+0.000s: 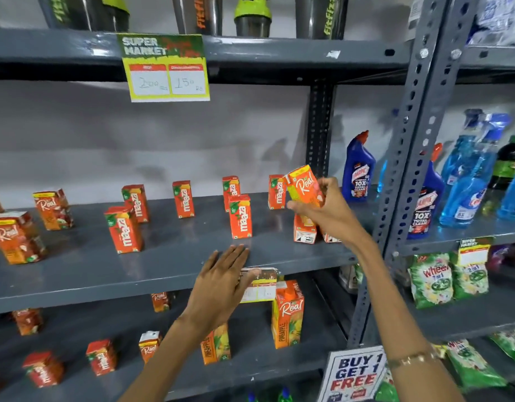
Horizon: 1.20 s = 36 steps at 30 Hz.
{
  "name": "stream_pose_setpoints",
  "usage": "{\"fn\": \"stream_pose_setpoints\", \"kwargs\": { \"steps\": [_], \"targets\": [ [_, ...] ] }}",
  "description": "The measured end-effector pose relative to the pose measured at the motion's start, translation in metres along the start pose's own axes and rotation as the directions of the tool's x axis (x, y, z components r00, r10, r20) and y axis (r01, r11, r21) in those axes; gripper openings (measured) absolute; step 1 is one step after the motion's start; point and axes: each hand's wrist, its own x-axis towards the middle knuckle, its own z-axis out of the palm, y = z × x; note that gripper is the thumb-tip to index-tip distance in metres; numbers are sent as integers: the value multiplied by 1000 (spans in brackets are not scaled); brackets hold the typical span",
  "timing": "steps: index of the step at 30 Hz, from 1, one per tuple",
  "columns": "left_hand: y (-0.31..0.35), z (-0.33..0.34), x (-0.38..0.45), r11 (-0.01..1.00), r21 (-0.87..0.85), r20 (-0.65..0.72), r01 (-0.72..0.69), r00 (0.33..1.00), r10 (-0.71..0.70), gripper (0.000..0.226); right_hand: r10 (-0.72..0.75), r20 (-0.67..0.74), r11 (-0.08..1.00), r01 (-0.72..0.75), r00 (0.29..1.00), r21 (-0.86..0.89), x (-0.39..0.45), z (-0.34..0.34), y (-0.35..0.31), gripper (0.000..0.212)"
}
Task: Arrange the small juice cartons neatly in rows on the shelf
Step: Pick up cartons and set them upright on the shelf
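Note:
My right hand (325,211) is shut on a small orange Real carton (302,184), held tilted above the right end of the grey middle shelf (163,265). Another small carton (304,230) stands right under it, partly hidden. Several red Maaza cartons (240,216) stand spaced apart across the shelf, one of them at front left (123,229). Darker Real cartons (17,240) stand at the left end. My left hand (224,281) is open, fingers spread flat against the shelf's front edge, holding nothing.
Blue toilet-cleaner bottles (359,169) stand at the shelf's right end beside a perforated upright post (410,140). A price sign (166,68) hangs from the shelf above. The lower shelf holds taller Real pineapple cartons (288,314) and small cartons. Detergent bags (430,281) fill the right rack.

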Motion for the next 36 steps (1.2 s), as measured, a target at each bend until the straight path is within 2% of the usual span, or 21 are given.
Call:
{"fn": "stream_pose_setpoints", "kwargs": {
  "steps": [3,6,8,11,15,20,29,33,36],
  "targets": [
    [-20,-12,-19,999,8,2,38,999,-38,84,-56,131,979,29,990,202,-16,34,3,80],
    [-53,-30,-46,996,29,-9,83,997,-83,77,-91,238,939,4,967,345,-31,84,-2,55],
    [-80,-41,-66,992,48,-11,116,993,-115,75,-95,288,907,-37,953,420,-40,122,-11,53],
    [-126,-57,-97,981,105,-15,163,987,-162,73,-115,328,895,-45,938,443,-50,181,-31,54],
    [-197,-81,-143,958,186,-24,217,976,-216,68,-138,348,880,-47,927,473,-69,274,-69,66],
    [-288,-123,-197,953,159,-55,260,966,-254,75,-180,358,874,-18,916,486,-89,383,-122,51],
    [-420,-176,-266,914,168,-112,369,929,-354,68,-169,311,935,52,935,351,-79,567,-195,48],
    [-440,-183,-274,935,176,-75,308,951,-300,81,-122,274,970,56,954,236,-61,625,-204,54],
    [-440,-181,-273,942,148,-92,301,953,-290,72,-85,242,989,52,967,137,-46,649,-200,59]
  ]
}}
